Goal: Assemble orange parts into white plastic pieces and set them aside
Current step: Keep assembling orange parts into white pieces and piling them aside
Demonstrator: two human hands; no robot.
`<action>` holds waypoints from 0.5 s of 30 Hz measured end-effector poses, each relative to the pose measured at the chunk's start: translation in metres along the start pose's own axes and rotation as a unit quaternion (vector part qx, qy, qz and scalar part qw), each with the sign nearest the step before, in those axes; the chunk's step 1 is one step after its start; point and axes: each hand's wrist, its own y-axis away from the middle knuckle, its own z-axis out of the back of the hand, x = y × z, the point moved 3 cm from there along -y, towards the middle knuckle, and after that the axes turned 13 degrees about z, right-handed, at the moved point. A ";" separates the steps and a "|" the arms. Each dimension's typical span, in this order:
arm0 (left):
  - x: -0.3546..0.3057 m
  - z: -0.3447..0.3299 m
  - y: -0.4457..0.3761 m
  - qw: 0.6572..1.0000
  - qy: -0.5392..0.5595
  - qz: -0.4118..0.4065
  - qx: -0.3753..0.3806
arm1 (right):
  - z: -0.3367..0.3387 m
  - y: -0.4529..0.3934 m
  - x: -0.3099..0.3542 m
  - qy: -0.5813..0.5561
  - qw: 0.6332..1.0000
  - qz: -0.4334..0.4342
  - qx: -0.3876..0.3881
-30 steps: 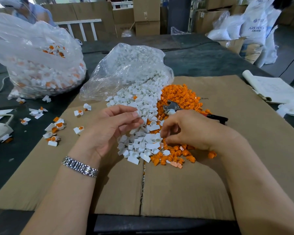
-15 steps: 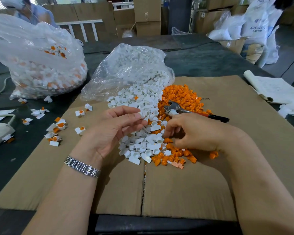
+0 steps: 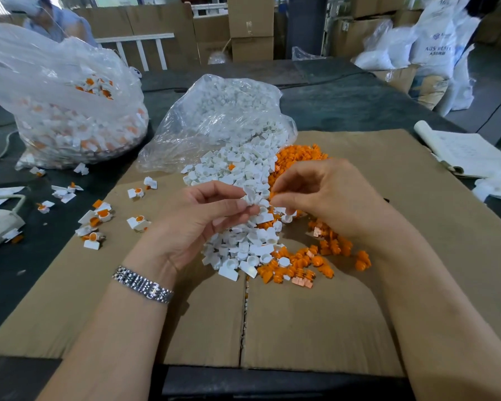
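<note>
Both hands are now lifted off the pile and meeting above it; a second ago the right hand (image 3: 327, 198) was low among the parts, partly covering a dark-handled tool that is no longer showing.

Step in hand, by my reading: seating an orange part into a white piece. The left hand (image 3: 203, 218) is pinching one white piece (image 3: 250, 195) between thumb and fingertips, remaining fingers loosely curled. The right hand's fingers are curled tight, fingertips closing on the white piece; a sliver of orange is showing there, but I cannot tell whether it is a held part or the heap behind.

Supply is lying directly below: white pieces (image 3: 237, 244) spilling from a clear bag (image 3: 223, 117), orange parts (image 3: 298, 267) just beside them on the cardboard (image 3: 359, 328). Finished assemblies (image 3: 99, 218) are scattered to the left, near a fuller bag (image 3: 64, 111).

Next move is probably calling for aligning the insert with the socket, pressing it home, then dropping the piece leftward.
</note>
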 end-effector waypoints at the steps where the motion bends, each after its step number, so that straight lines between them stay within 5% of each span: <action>1: 0.000 -0.001 0.000 1.000 -0.008 -0.006 0.001 | -0.001 0.000 0.002 -0.015 1.000 0.006 -0.013; 15: 0.000 -0.006 0.003 0.991 -0.079 -0.097 -0.039 | -0.019 -0.005 0.016 0.009 0.997 0.049 -0.060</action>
